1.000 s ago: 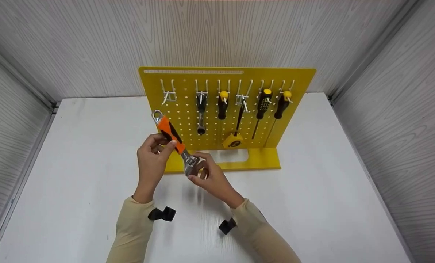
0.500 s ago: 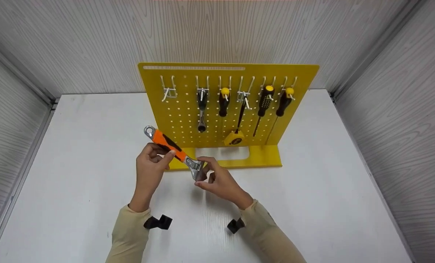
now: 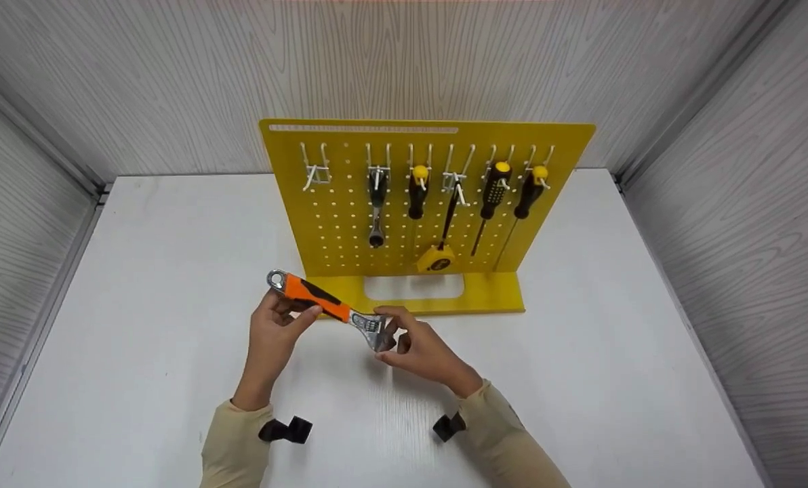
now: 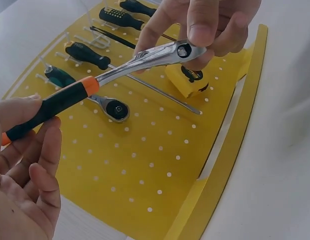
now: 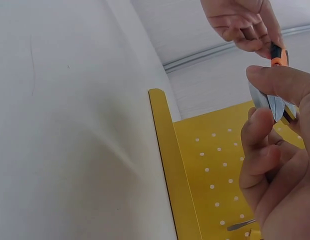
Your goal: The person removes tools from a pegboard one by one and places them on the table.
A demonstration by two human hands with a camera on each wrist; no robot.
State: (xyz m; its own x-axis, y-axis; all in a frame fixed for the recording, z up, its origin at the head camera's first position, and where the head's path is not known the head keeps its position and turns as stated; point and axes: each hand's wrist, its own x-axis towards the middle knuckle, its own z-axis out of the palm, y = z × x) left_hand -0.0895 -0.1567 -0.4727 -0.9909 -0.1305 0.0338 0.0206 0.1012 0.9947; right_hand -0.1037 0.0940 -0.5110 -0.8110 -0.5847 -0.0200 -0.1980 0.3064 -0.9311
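Note:
An adjustable wrench [image 3: 322,301] with an orange and black handle is held in the air in front of the pegboard. My left hand [image 3: 274,339] pinches its handle between thumb and fingers. At the metal head, my right hand [image 3: 426,349] grips the jaw end with thumb and fingertips. The wrench slants down from its holed end at left to its head at right. In the left wrist view, the left hand [image 4: 30,165] grips the handle, and the right wrist view shows the right hand [image 5: 280,150] on the metal head.
A yellow pegboard [image 3: 339,251] stands on the white table [image 3: 614,379]. From its hooks hang a ratchet wrench [image 3: 377,217], a yellow tape measure [image 3: 436,258] and several screwdrivers, one with a dotted handle [image 3: 495,193]. The leftmost hook [image 3: 316,175] holds nothing.
Both hands have lowered the wrench toward me, away from the pegboard. The wrench has turned from steep to nearer level, its head shifting right. Both hands keep hold of it.

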